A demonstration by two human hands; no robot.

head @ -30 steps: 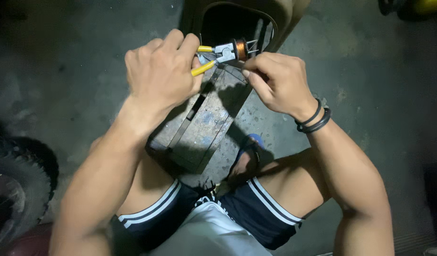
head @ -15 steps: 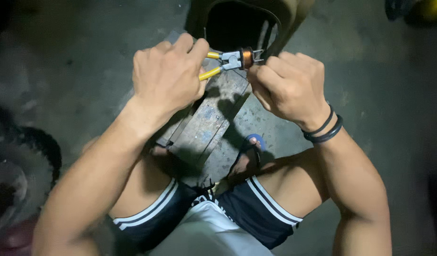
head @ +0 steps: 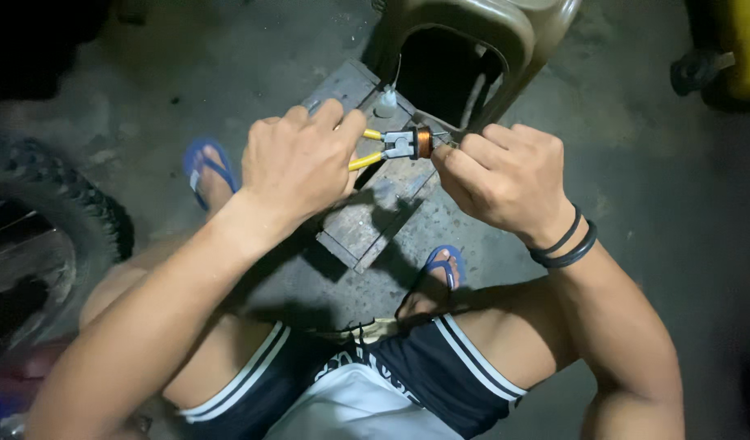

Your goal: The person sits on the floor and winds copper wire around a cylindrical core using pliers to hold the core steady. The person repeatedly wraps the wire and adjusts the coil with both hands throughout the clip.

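Note:
My left hand (head: 302, 159) grips yellow-handled pliers (head: 383, 147), whose jaws clamp a small copper wire coil (head: 424, 143). My right hand (head: 497, 175), fingers pinched together, touches the coil's right side; whether it holds a thin wire there is too small to tell. Both hands hover above a worn wooden board (head: 375, 204) lying on the concrete floor between my feet. A small white bottle (head: 386, 102) stands on the board's far end.
A tan plastic stool (head: 489, 41) stands just beyond the board. A knobby tyre (head: 41, 220) is at the left edge. My feet wear blue sandals (head: 202, 167). A yellow object with a black wheel (head: 717, 57) sits at top right.
The view has shifted, so the hands and board sit lower and more central in the picture. The hands keep the same hold on the pliers and coil.

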